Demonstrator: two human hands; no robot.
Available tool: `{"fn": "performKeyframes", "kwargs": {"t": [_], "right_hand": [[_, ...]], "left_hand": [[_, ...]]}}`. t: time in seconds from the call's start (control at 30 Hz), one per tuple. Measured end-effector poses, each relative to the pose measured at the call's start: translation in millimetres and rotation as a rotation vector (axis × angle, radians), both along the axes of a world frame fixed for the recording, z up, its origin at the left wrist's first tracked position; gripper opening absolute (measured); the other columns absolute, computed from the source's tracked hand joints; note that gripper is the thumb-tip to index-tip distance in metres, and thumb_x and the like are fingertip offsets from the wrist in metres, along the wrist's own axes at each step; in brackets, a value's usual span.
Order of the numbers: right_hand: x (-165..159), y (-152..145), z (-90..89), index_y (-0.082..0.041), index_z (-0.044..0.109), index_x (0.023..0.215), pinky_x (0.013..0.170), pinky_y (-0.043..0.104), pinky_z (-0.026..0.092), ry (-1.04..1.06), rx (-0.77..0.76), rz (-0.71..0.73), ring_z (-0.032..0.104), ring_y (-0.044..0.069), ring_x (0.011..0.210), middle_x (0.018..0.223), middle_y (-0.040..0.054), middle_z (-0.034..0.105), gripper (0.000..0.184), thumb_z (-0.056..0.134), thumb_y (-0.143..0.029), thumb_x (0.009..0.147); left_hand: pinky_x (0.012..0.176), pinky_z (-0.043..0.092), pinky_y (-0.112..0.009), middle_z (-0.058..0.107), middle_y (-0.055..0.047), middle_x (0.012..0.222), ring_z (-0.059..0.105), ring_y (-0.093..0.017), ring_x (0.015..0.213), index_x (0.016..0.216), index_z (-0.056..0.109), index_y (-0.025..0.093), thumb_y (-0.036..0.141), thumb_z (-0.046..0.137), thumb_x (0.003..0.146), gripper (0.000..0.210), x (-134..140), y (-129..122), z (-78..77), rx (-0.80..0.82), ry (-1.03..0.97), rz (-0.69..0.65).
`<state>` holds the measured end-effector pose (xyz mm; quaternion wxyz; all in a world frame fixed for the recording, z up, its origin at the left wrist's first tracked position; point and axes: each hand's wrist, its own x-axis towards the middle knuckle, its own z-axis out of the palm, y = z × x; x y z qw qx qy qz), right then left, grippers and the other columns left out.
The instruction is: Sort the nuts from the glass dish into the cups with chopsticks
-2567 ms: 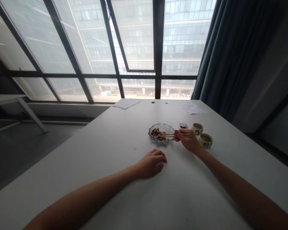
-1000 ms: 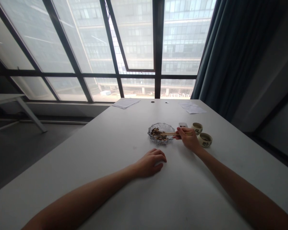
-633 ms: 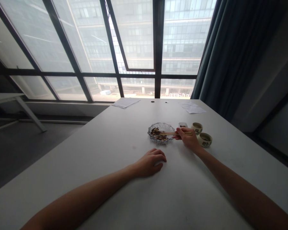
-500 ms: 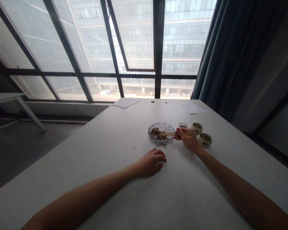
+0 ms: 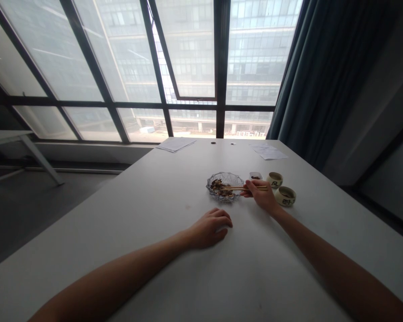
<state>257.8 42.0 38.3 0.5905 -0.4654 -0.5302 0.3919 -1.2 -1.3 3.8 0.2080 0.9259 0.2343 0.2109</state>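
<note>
Pale wooden chopsticks [image 5: 235, 188] have shifted slightly toward the left edge of the white bench [image 5: 137, 214] since the earlier frame, gripped in the fingers of the right hand [image 5: 261, 195]. Their tips reach over small brown pieces [image 5: 217, 184] in a clear, faceted glass bowl [image 5: 235, 180]. Nearer the bench's front, the left hand [image 5: 211, 229] rests, fingers loosely curled. Two round cream cups [image 5: 285, 197] stand toward the right edge.

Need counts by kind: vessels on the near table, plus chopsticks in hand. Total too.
Glass bowl: 1
Cups: 2
Clear tub: 1
Chopsticks, in the right hand: 2
Total: 6
</note>
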Motion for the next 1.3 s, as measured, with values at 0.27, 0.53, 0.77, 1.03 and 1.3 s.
{"fn": "performKeyframes", "kwargs": {"t": [0.27, 0.53, 0.77, 1.03, 1.3], "right_hand": [[-0.7, -0.4, 0.1, -0.019, 0.073, 0.072, 0.055, 0.033, 0.07, 0.014, 0.0, 0.0, 0.079, 0.026, 0.058, 0.071, 0.0075, 0.079, 0.063, 0.083, -0.081, 0.066], [-0.4, -0.4, -0.1, -0.018, 0.073, 0.074, 0.055, 0.034, 0.07, 0.01, -0.003, 0.002, 0.079, 0.026, 0.058, 0.073, 0.0086, 0.079, 0.063, 0.083, -0.08, 0.067], [-1.3, -1.9, 1.6, -0.019, 0.074, 0.072, 0.054, 0.032, 0.069, 0.025, -0.001, 0.012, 0.078, 0.024, 0.057, 0.07, 0.007, 0.078, 0.062, 0.084, -0.08, 0.066], [-3.0, -4.7, 2.6, -0.017, 0.075, 0.073, 0.051, 0.029, 0.067, 0.042, -0.004, 0.025, 0.078, 0.023, 0.055, 0.069, 0.007, 0.077, 0.063, 0.086, -0.078, 0.066], [-4.6, -5.2, 1.5, -0.015, 0.075, 0.073, 0.05, 0.03, 0.067, 0.04, 0.006, 0.027, 0.077, 0.023, 0.054, 0.068, 0.0076, 0.077, 0.064, 0.085, -0.078, 0.065]], "left_hand": [[0.11, 0.049, -0.04, 0.069, -0.008, 0.124, 0.061, -0.026, 0.118, 0.117, 0.071, 0.026, 0.017, 0.064, 0.095, 0.024, 0.5, 0.4, -0.4, 0.003, 0.001, 0.001], [0.111, 0.049, -0.04, 0.069, -0.008, 0.125, 0.061, -0.027, 0.119, 0.118, 0.071, 0.026, 0.019, 0.064, 0.097, 0.024, -0.5, 0.5, -1.0, 0.008, 0.009, 0.001], [0.11, 0.049, -0.039, 0.069, -0.008, 0.124, 0.061, -0.026, 0.118, 0.118, 0.071, 0.026, 0.017, 0.065, 0.095, 0.025, 0.0, 0.8, -0.2, 0.013, 0.007, -0.002], [0.109, 0.049, -0.038, 0.068, -0.007, 0.123, 0.061, -0.026, 0.117, 0.116, 0.071, 0.026, 0.015, 0.066, 0.093, 0.026, 0.8, -0.3, 2.2, 0.007, 0.01, -0.001], [0.109, 0.049, -0.038, 0.069, -0.006, 0.123, 0.06, -0.026, 0.117, 0.117, 0.071, 0.025, 0.015, 0.066, 0.094, 0.026, 0.9, 0.4, 0.3, 0.011, 0.006, -0.003]]}}
